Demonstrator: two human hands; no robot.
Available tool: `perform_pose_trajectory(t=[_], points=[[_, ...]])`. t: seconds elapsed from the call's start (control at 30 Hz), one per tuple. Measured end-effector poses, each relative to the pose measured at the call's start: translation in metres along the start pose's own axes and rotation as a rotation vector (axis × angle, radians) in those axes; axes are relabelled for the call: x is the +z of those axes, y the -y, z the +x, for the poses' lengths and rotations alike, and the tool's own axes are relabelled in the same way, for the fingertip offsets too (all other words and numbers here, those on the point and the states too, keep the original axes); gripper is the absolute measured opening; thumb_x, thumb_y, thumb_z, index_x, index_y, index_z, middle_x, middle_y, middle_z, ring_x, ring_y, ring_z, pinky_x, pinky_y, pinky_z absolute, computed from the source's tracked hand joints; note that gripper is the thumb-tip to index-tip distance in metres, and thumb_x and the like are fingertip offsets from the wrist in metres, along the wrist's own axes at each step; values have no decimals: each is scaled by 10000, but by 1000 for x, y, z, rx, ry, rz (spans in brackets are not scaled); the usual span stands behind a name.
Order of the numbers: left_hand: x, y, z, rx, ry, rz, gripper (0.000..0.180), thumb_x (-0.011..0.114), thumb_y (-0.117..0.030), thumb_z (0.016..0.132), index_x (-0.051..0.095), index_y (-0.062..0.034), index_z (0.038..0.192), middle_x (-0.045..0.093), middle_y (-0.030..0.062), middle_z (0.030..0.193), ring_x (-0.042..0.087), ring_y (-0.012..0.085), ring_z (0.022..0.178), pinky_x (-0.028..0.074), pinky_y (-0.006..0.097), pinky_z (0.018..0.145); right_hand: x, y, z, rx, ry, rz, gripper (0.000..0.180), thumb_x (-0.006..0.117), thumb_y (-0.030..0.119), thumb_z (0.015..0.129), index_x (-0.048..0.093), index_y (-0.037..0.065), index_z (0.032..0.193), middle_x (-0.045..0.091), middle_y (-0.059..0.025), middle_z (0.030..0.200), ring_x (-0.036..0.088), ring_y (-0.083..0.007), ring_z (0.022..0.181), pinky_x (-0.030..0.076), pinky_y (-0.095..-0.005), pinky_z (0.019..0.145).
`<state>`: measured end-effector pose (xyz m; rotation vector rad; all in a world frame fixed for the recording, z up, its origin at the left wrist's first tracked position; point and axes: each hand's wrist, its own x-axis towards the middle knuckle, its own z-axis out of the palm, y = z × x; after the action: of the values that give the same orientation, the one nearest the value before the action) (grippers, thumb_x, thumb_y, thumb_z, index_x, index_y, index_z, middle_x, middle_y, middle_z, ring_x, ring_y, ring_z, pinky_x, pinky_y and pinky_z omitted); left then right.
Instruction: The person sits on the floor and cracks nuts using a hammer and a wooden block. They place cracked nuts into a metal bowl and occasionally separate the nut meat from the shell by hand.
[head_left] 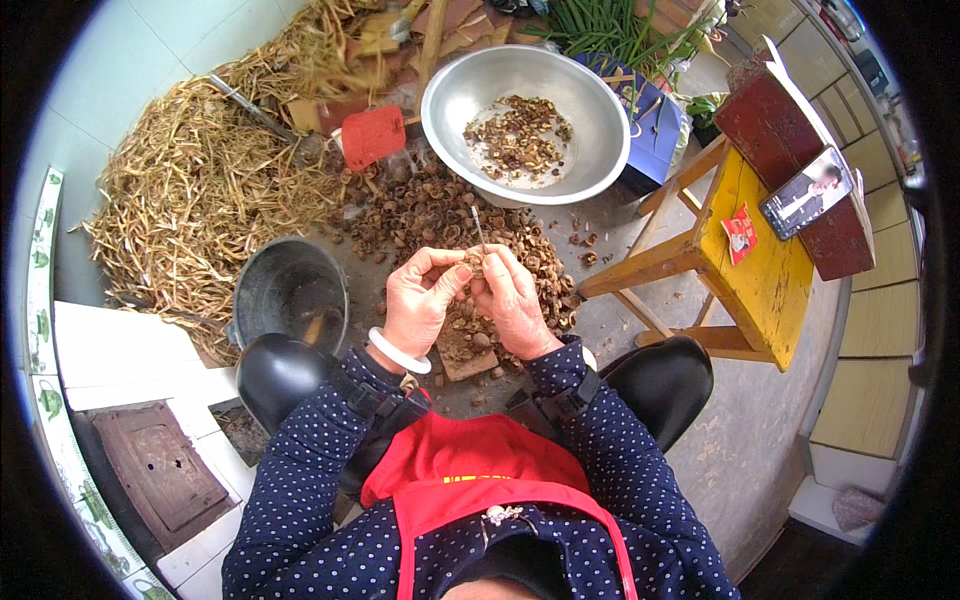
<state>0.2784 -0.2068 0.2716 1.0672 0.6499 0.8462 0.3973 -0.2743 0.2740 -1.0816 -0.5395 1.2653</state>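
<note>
Both my hands meet in front of me, above a heap of cracked walnut shells. Pinched in my left hand is a brown piece of walnut, mostly covered by the fingers. My right hand is closed around a thin metal pick, whose bare end sticks up past the fingertips. Below the hands, a block lies on the floor among shell bits. A wide metal basin beyond the hands holds walnut kernels.
To the left stand a dark bucket and a big pile of dry straw. A red dustpan-like scoop lies behind the shells. At right, a yellow stool carries a phone and a red packet.
</note>
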Motion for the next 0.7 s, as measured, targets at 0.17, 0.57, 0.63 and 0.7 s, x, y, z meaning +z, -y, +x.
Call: perform_pose_trajectory(t=[0.17,0.57,0.63,0.7], points=[[3,9,-3,39,-31,33,149,679,-96,851,641,-23,975,682,51,896,576,77,686,470,208,626,3,-3,-1,45,-81,26,211,410,248,996,539,86,1037,451,57,702,366,-9,542,298,-167,455],[5,14,-8,36,11,78,131,665,-85,862,635,-29,977,667,27,870,566,64,682,453,198,604,0,-8,-4,171,-89,230,185,415,251,975,534,109,991,425,64,659,329,-25,499,252,-179,436],[1,12,-4,-21,31,101,126,656,-74,866,630,-27,981,662,30,901,580,72,705,465,201,615,-1,-8,-4,151,-89,168,192,414,247,978,536,102,1004,437,59,675,341,-20,523,268,-175,452],[-1,9,1,-66,38,86,121,646,-57,868,627,-25,984,652,30,915,591,76,737,481,208,633,-3,-9,-2,79,-88,36,200,410,234,985,542,89,1025,461,49,708,372,-15,567,299,-171,480]])
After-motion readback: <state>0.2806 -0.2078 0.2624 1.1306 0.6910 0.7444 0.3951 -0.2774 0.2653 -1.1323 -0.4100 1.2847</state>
